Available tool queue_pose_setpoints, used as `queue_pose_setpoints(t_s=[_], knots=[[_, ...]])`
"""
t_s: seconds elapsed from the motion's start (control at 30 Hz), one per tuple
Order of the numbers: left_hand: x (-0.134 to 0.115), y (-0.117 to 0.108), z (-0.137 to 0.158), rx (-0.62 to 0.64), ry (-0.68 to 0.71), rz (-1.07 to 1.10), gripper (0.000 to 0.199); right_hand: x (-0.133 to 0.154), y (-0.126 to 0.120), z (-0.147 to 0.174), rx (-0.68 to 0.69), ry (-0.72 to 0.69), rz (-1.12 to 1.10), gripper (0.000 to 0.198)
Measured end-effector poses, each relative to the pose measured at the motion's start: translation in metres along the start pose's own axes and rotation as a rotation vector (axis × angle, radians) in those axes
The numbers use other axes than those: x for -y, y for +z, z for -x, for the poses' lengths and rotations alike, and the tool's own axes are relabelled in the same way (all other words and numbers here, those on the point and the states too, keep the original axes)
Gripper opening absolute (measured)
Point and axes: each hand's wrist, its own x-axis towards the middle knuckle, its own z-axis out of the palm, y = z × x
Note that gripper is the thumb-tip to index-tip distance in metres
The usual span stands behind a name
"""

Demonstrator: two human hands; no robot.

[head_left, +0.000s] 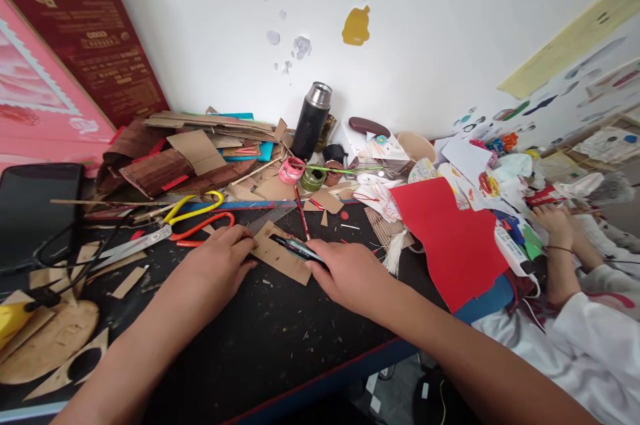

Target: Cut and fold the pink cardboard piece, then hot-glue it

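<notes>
Item, left hand point(223, 261): fingers bent, fingertips at the left edge of the cardboard piece; whether they pinch it or only press it down, I cannot tell from my remote post.

Item, right hand point(347, 271): clenched around a slim black cutter-like tool point(295, 248), its far end pointing left across the card. Blade or writing tip: too small for me to make out.

Item, cardboard piece point(283, 261): small, brown, lying on the black tabletop point(280, 345) between the two hands, under the tool.

Item, red-and-black pencil or brush point(302, 211): just beyond the right hand, its near end close to the fingers.

Item, scissors point(163, 233): yellow and orange-red loops, left of the card, not held.

Item, paint jars, pink point(291, 173), green point(313, 179) and brown point(334, 175): grouped before a black flask point(310, 125).

Item, red sheet point(445, 238): to the right, well apart from the card.

Step in hand, by my judgement: working the card with the tool, cutting or marking. The next move calls for a steady left hold, fingers clear of the tool's line, and light, even pressure from the right.
</notes>
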Motion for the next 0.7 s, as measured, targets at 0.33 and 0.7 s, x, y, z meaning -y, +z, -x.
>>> queue_pose_setpoints(t_s=[0.33,0.7], knots=[[-0.004,0.0,-0.004,-0.074,-0.109,-0.117,0.022,0.004,0.004,-0.008,0.006,-0.051,0.016,0.035],[-0.006,0.0,-0.008,-0.016,-0.161,-0.109,0.016,0.005,0.003,-0.016,0.04,-0.054,0.04,0.035]])
